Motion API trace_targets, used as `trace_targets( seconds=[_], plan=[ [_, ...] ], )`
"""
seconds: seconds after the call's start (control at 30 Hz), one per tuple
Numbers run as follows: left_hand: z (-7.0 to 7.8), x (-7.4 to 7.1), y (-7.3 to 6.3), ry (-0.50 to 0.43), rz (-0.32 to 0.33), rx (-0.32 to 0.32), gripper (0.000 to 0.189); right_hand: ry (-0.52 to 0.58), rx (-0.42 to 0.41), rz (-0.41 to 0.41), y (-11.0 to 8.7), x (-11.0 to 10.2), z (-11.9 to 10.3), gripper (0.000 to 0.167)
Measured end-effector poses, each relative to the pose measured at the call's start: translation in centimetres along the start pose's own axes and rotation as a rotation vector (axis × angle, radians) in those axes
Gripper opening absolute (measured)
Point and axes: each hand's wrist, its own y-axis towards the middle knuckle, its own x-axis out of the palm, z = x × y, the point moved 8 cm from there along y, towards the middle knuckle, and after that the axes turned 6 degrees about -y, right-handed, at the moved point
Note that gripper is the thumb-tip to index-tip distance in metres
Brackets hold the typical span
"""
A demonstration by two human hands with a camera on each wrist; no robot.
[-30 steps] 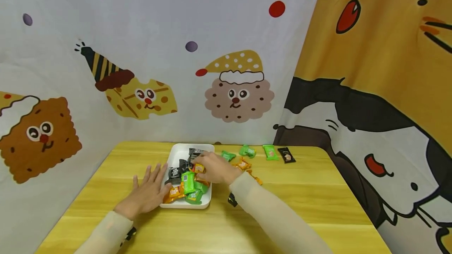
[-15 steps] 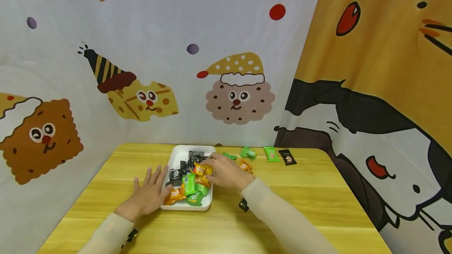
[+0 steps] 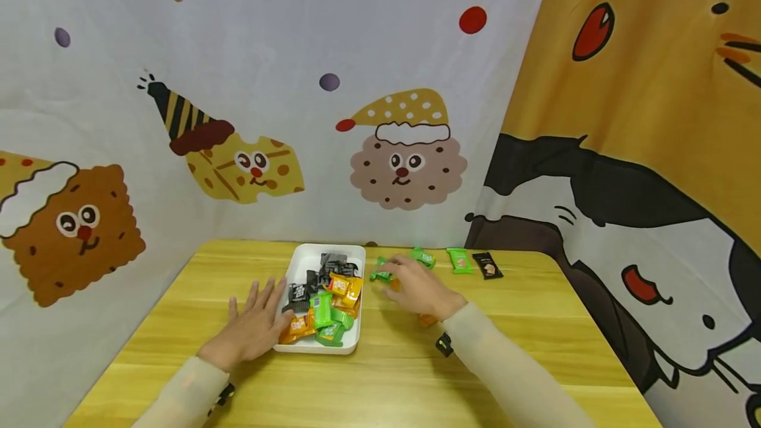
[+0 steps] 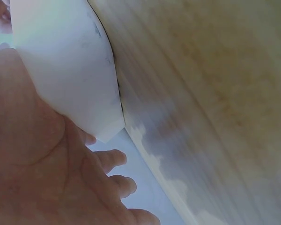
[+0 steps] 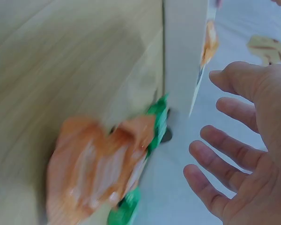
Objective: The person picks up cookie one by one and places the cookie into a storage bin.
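A white tray [image 3: 361,256] on the table holds several small wrapped snacks: black packets [image 3: 299,292], green packets [image 3: 322,310] and orange packets [image 3: 345,288]. My left hand [image 3: 252,322] rests at its left side with straight, spread fingers. To the right of the tray, my right hand [image 3: 419,289] hovers over loose packets, nothing in its grasp. In the right wrist view its fingers [image 5: 229,145] are apart, beside an orange packet [image 5: 96,168]. A green packet [image 3: 381,269] lies near the fingertips in the head view. The hand partly hides orange wrappers beneath it.
Farther back on the wooden table [image 3: 523,335] lie a green packet [image 3: 424,257], a bright green packet [image 3: 460,260] and a black packet [image 3: 487,265]. A printed cartoon curtain [image 3: 267,32] hangs behind the table's far edge.
My right hand has let go of an orange packet in the tray and moved right, out over the loose packets. The left hand stays at the tray's side.
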Motion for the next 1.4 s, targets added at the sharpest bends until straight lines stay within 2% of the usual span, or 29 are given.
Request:
trace_targets(
  seconds=[0.2, 0.47, 0.7, 1.03, 1.4],
  plan=[
    [-0.1, 0.1, 0.0, 0.007, -0.006, -0.006, 0.083, 0.010, 0.073, -0.006, -1.8, -0.4, 3.9, 0.046],
    [0.0, -0.1, 0.1, -0.004, 0.001, -0.001, 0.083, 0.045, 0.268, -0.029, -4.9, -1.6, 10.2, 0.047],
    [0.0, -0.1, 0.0, 0.003, 0.000, -0.002, 0.083, -0.006, 0.330, 0.020, -6.6, -2.2, 14.6, 0.048],
    [-0.1, 0.0, 0.1, -0.008, -0.006, -0.008, 0.083, 0.010, 0.370, 0.030, -8.4, -2.6, 18.1, 0.049],
    [0.0, 0.0, 0.1, -0.006, -0.001, -0.005, 0.083, -0.004, 0.411, -0.039, -9.0, -2.1, 20.8, 0.055]
  ],
)
